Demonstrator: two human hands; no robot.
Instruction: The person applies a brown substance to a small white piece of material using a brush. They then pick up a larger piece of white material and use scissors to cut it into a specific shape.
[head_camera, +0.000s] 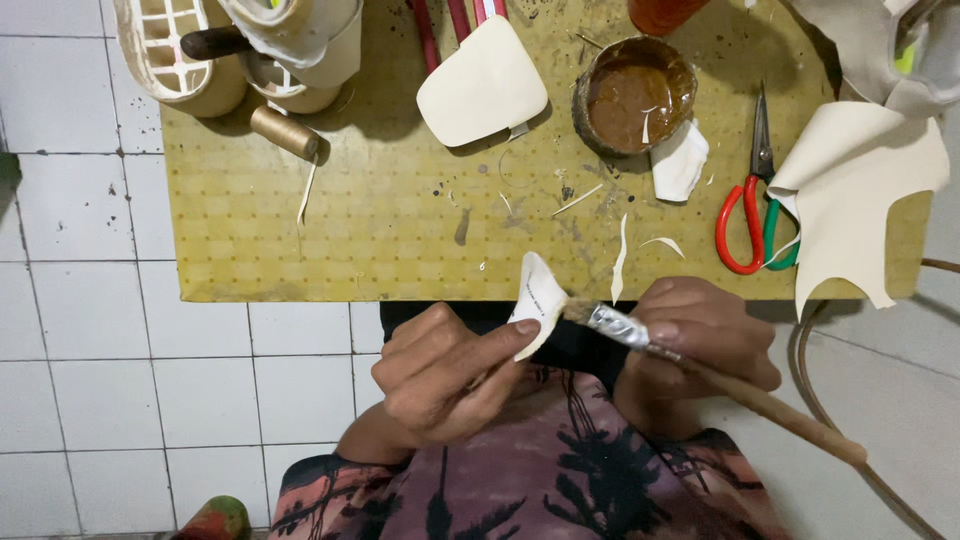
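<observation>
- Small white cut piece (537, 300): thin, curved, pointed at its top, pale cream face turned toward the brush; held in the air just below the near edge of the yellow surface (330, 230), above the person's lap.
- Left hand (445, 375): fingers clenched on the lower part of the piece, thumb on top, palm turned inward, wrist low.
- Brush (700, 365): long wooden handle, silver metal collar, bristle end touching the right edge of the piece; handle runs down and to the right.
- Right hand (700, 335): fingers curled around the brush just behind the collar, knuckles up.
- On the surface: bowl of brown glue (635, 95) at the far side; scissors (755, 200) with red and green handles to its right; large cream sheet (860, 210) at the right edge; a rounded cream panel (482, 85); a thread spool (283, 131).
</observation>
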